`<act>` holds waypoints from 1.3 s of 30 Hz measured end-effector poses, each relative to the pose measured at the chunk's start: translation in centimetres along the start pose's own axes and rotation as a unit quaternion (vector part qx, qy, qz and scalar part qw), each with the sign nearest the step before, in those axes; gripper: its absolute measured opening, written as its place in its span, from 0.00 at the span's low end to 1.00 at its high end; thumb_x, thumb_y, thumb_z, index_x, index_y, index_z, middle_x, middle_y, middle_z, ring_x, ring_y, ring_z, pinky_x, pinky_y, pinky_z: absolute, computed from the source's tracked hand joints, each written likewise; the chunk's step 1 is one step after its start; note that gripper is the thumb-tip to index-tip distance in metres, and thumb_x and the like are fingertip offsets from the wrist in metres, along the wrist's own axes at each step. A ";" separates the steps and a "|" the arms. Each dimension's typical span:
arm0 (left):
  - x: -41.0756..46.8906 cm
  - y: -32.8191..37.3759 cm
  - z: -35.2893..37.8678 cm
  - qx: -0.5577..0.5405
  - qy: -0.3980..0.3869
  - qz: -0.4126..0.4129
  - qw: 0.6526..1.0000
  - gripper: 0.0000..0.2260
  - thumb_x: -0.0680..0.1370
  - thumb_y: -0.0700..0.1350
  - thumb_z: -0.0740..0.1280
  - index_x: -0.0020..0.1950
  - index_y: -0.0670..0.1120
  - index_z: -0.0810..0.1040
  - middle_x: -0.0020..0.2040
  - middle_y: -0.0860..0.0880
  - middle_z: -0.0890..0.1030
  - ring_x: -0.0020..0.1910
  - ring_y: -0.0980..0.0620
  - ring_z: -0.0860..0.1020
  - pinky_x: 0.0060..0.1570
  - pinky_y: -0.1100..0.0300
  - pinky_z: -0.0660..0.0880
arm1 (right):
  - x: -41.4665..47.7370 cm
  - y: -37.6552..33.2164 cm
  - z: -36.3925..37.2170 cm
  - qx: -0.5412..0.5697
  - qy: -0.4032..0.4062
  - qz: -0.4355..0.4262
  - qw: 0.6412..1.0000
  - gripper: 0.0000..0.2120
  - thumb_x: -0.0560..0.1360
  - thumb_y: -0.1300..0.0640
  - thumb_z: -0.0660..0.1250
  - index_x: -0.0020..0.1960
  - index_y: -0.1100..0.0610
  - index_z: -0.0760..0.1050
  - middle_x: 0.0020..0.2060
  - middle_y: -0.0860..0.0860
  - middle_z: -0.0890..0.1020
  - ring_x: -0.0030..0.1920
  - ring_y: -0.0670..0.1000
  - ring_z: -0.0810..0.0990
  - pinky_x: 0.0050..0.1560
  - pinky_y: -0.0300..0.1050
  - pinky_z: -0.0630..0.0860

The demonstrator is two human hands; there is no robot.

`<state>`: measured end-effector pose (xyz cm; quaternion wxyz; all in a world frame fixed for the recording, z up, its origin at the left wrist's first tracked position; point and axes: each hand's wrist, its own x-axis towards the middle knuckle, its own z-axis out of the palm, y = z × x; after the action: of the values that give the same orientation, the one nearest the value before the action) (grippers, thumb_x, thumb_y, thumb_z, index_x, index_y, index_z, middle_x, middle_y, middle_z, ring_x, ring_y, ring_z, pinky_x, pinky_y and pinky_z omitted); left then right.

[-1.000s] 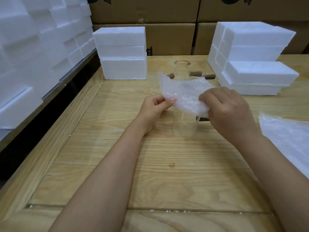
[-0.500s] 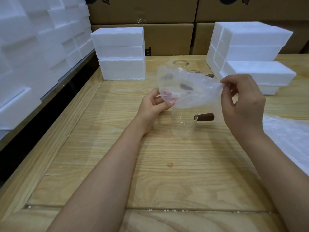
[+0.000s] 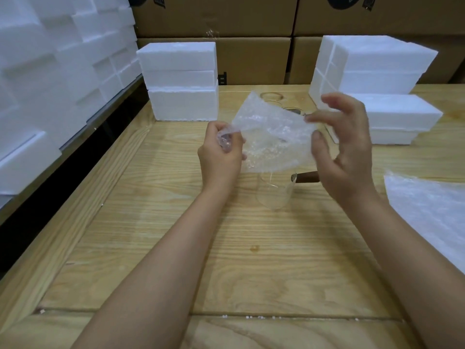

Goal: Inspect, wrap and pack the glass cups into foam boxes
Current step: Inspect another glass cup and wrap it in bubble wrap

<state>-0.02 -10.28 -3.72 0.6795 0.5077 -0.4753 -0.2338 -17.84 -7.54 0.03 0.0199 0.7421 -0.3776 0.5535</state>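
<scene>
Clear glass cup (image 3: 274,192) upright on the counter (image 3: 251,260), brown handle (image 3: 307,177) pointing right. Translucent bubble wrap sheet (image 3: 271,137) held spread just above the cup. White foam boxes (image 3: 181,81) stacked behind the cup, both sides.

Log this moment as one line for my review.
left hand grips bubble wrap | right hand at its right edge, grip unclear | glass cup upright on table, unwrapped

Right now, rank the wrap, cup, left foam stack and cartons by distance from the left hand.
1. Wrap: in the left hand's grip.
2. Cup: just right, below the wrap.
3. Left foam stack: behind, further left.
4. Cartons: farthest, at the back.
</scene>
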 end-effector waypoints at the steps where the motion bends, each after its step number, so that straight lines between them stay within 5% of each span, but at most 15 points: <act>1: -0.1 -0.1 0.1 0.009 0.008 0.007 1.000 0.12 0.78 0.43 0.67 0.41 0.57 0.69 0.35 0.52 0.82 0.25 0.55 0.78 0.26 0.64 0.73 | -0.5 -0.3 0.1 -0.016 -0.015 -0.042 0.999 0.07 0.75 0.61 0.63 0.49 0.61 0.80 0.60 0.58 0.70 0.64 0.58 0.69 0.63 0.54 0.69; 3: -0.2 -0.2 0.2 0.030 0.014 0.019 0.999 0.11 0.77 0.44 0.67 0.40 0.57 0.69 0.35 0.48 0.82 0.25 0.53 0.79 0.27 0.61 0.74 | -1.2 -0.3 0.7 -0.090 -0.061 -0.109 0.988 0.07 0.75 0.59 0.68 0.42 0.60 0.82 0.61 0.61 0.71 0.64 0.65 0.68 0.64 0.61 0.66; 5: -0.2 -0.1 0.3 0.033 0.016 0.017 0.999 0.08 0.75 0.46 0.66 0.41 0.57 0.69 0.36 0.48 0.82 0.26 0.52 0.80 0.30 0.58 0.77 | -1.3 -0.1 1.4 -0.151 -0.097 -0.077 0.981 0.06 0.75 0.58 0.69 0.42 0.59 0.84 0.63 0.64 0.72 0.65 0.67 0.67 0.64 0.62 0.66; 9: -0.3 0.3 0.3 0.025 -0.001 0.058 0.998 0.02 0.76 0.52 0.64 0.46 0.60 0.73 0.41 0.47 0.83 0.31 0.47 0.80 0.36 0.47 0.79 | -1.0 0.1 1.5 -0.129 -0.118 0.078 0.982 0.17 0.74 0.66 0.66 0.62 0.60 0.77 0.68 0.61 0.66 0.63 0.61 0.69 0.61 0.54 0.71; 13: -0.8 0.1 0.4 0.055 -0.027 0.121 0.991 0.11 0.76 0.56 0.61 0.54 0.55 0.77 0.40 0.45 0.82 0.31 0.41 0.78 0.34 0.45 0.77 | -0.6 0.8 1.1 -0.125 -0.165 0.085 0.975 0.26 0.73 0.71 0.64 0.70 0.59 0.69 0.71 0.58 0.60 0.69 0.58 0.64 0.67 0.49 0.66; 16: -0.8 0.0 0.5 0.063 -0.029 0.112 0.991 0.13 0.77 0.57 0.61 0.53 0.52 0.80 0.39 0.48 0.82 0.31 0.42 0.78 0.36 0.46 0.78 | -1.2 0.8 0.2 -0.005 -0.129 0.093 0.987 0.16 0.72 0.70 0.63 0.55 0.57 0.80 0.67 0.51 0.66 0.70 0.51 0.64 0.69 0.43 0.63; 20: -0.7 -0.1 0.5 0.053 -0.024 0.093 0.994 0.08 0.79 0.50 0.62 0.46 0.53 0.80 0.34 0.50 0.80 0.31 0.45 0.79 0.31 0.60 0.78 | -1.2 1.9 -2.0 0.039 0.035 0.173 0.983 0.06 0.68 0.63 0.60 0.37 0.63 0.75 0.41 0.46 0.73 0.41 0.39 0.72 0.42 0.34 0.69; 23: -0.7 -0.3 0.6 0.052 -0.027 0.090 0.994 0.10 0.78 0.50 0.61 0.40 0.58 0.80 0.34 0.42 0.80 0.29 0.51 0.80 0.30 0.63 0.78 | -0.5 3.6 -3.5 0.029 -0.090 0.324 0.941 0.06 0.67 0.60 0.62 0.33 0.59 0.75 0.28 0.47 0.74 0.30 0.43 0.68 0.33 0.41 0.65; 27: -0.4 -0.7 0.5 0.070 -0.032 0.084 0.994 0.13 0.78 0.50 0.62 0.35 0.59 0.77 0.34 0.41 0.79 0.28 0.58 0.80 0.34 0.48 0.80 | -0.7 4.6 -4.3 0.100 -0.327 0.466 0.816 0.07 0.72 0.65 0.62 0.44 0.59 0.78 0.36 0.55 0.82 0.29 0.49 0.71 0.26 0.39 0.63; 29: -0.4 -0.8 0.5 0.069 -0.034 0.085 0.993 0.11 0.78 0.53 0.61 0.37 0.62 0.77 0.34 0.42 0.79 0.28 0.58 0.80 0.34 0.47 0.80 | -0.7 4.7 -4.3 0.156 -0.332 0.480 0.797 0.04 0.70 0.63 0.67 0.44 0.60 0.79 0.39 0.57 0.83 0.28 0.48 0.71 0.24 0.39 0.64; 32: -0.4 -0.8 0.5 0.071 -0.037 0.090 0.993 0.10 0.77 0.55 0.60 0.37 0.61 0.77 0.33 0.41 0.78 0.27 0.56 0.79 0.33 0.48 0.80 | -0.9 4.4 -3.6 0.211 -0.328 0.479 0.787 0.13 0.64 0.53 0.72 0.46 0.58 0.80 0.34 0.52 0.83 0.28 0.46 0.74 0.23 0.37 0.68; 36: -0.5 -0.8 0.5 0.072 -0.035 0.097 0.992 0.10 0.77 0.55 0.60 0.36 0.63 0.74 0.32 0.41 0.76 0.26 0.59 0.77 0.31 0.49 0.80 | -1.3 4.0 -2.1 0.265 -0.277 0.521 0.762 0.06 0.71 0.60 0.70 0.46 0.61 0.78 0.35 0.55 0.83 0.27 0.44 0.77 0.25 0.35 0.73; 39: -0.4 -1.0 0.5 0.076 -0.023 0.105 0.991 0.10 0.78 0.54 0.61 0.36 0.60 0.74 0.32 0.40 0.78 0.27 0.49 0.77 0.31 0.47 0.79 | -1.2 4.2 -2.5 0.307 -0.259 0.553 0.730 0.10 0.65 0.62 0.71 0.45 0.63 0.78 0.35 0.57 0.84 0.30 0.45 0.81 0.30 0.34 0.78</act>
<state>-0.47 -10.59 -4.79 0.6488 0.4994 -0.5578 -0.1364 -22.41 -8.76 -1.62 -0.6171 0.4826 -0.5210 0.3389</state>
